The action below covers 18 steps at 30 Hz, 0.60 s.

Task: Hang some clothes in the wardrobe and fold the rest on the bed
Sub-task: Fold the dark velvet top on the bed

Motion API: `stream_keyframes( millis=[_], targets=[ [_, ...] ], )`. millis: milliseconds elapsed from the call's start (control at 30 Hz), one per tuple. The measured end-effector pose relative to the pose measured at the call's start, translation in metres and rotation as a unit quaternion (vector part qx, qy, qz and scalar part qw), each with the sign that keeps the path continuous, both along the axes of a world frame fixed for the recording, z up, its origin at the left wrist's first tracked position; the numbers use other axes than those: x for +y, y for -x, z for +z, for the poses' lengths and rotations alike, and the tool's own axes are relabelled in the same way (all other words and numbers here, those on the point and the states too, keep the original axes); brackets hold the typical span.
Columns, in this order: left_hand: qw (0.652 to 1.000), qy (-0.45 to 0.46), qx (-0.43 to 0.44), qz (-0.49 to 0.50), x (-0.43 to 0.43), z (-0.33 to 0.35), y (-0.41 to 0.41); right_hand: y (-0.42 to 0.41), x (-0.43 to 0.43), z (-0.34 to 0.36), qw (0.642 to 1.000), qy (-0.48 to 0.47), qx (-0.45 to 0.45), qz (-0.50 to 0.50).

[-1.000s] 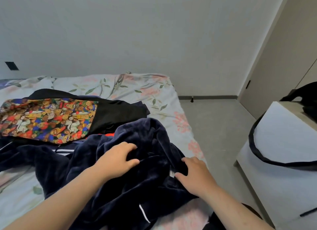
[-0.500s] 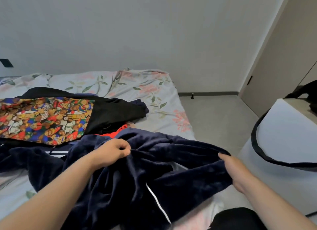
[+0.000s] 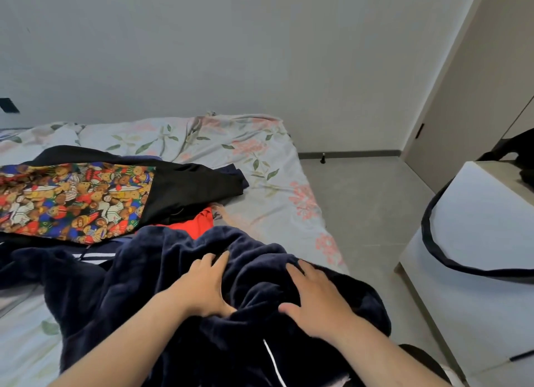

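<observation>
- The navy fleece [image 3: 179, 274] lies bunched at the near edge of the bed [image 3: 268, 201], creased and lumpy, not yet a flat fold; a thin white stripe shows low on it.
- The left hand [image 3: 202, 285] rests flat on the fleece, fingers spread and loose, gripping nothing.
- The right hand [image 3: 315, 297] lies just beside it on the same heap, palm down and unclenched, pressing the cloth rather than pinching it.
- My reading is that both hands are smoothing or gathering the fleece for a fold, so this item is mid-step at best.
- Just beyond the fleece a red garment [image 3: 199, 223] peeks out, partly under other cloth.
- Further back on the left lies a black top [image 3: 187, 190] with a bear-print panel [image 3: 72, 199], spread out but not folded.
- A striped piece [image 3: 89, 256] shows between the fleece and the print.
- No neat folded stack is visible on the bed, and no hanger is in view; a door [image 3: 468, 121] stands at the right, but I cannot tell whether it is the wardrobe's.
- So most of the job appears left: several garments await folding or hanging.
</observation>
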State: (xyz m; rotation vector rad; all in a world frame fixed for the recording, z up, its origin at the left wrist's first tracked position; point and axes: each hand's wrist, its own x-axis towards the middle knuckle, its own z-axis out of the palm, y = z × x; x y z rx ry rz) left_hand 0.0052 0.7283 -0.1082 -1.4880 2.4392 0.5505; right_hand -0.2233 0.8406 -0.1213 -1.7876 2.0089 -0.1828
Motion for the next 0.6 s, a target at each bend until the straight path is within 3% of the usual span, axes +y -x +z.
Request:
stream_keyframes(
  millis=[133,267,333,400,433,500,533,600],
  targets=[
    [0.991,-0.004,0.104,0.08,0.008,-0.011,-0.011,0.007,-0.002,-0.015,0.988,0.01,-0.124,-0.093],
    [0.947,0.023,0.284,0.151,-0.008,-0.001,-0.035,0.04,0.006,0.004,0.952,0.098,-0.239,-0.162],
    [0.929,0.078,0.313,0.179,-0.018,0.014,-0.038,0.052,0.006,0.013,0.929,0.123,-0.3,-0.18],
    [0.92,0.136,0.323,0.177,-0.023,0.038,-0.03,0.056,0.008,0.023,0.931,0.12,-0.295,-0.177],
    [0.924,0.113,0.33,0.16,-0.024,0.049,-0.027,0.056,0.008,0.025,0.947,0.095,-0.263,-0.157],
    [0.966,-0.073,0.241,0.056,-0.018,0.071,-0.023,0.052,0.013,0.034,0.988,-0.032,-0.147,-0.039],
    [0.973,-0.181,0.145,-0.01,-0.009,0.08,-0.021,0.049,0.018,0.038,0.986,-0.132,-0.095,0.029],
    [0.944,-0.321,0.004,-0.073,0.003,0.083,-0.021,0.042,0.026,0.043,0.952,-0.283,-0.041,0.106]
  ],
)
